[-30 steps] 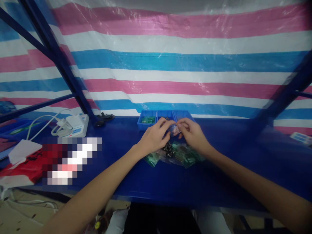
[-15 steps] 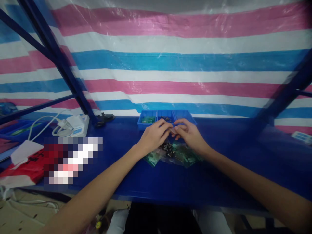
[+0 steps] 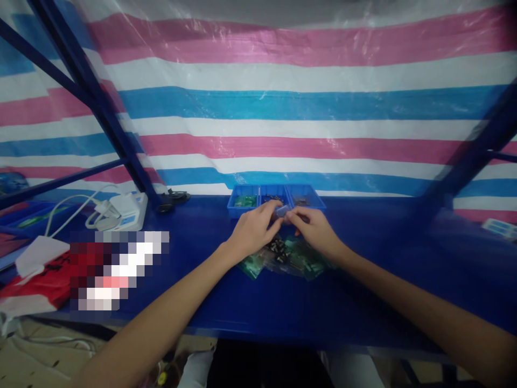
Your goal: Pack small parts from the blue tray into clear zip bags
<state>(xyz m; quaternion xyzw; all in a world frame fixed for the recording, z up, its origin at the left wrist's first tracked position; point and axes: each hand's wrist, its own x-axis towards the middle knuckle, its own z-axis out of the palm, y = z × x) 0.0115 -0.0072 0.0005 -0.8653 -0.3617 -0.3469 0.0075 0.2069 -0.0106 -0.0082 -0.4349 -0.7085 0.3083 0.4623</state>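
Observation:
A small clear plastic bag (image 3: 283, 210) is stretched between my two hands, in front of the blue divided bin (image 3: 232, 205). My left hand (image 3: 253, 228) grips the bag's left side between thumb and fingers. My right hand (image 3: 316, 228) pinches its right edge with thumb and forefinger. Whatever may be inside the bag is too small to tell. Below the hands on the blue table lie a heap of small dark metal-looking parts (image 3: 278, 249) and several greenish plastic packets (image 3: 309, 258), partly hidden by my hands.
The bin's left compartment holds green packets (image 3: 245, 201); its other compartments hold small dark pieces. To the left are a white power strip (image 3: 135, 213) with cables, a black cable (image 3: 173, 196) and a red bag (image 3: 60, 272). Blue frame posts (image 3: 109, 126) rise at both sides.
My right hand's fingers have curled in and drawn closer to the left hand's fingers. The plastic bag between them shows more plainly now. The view has tilted slightly.

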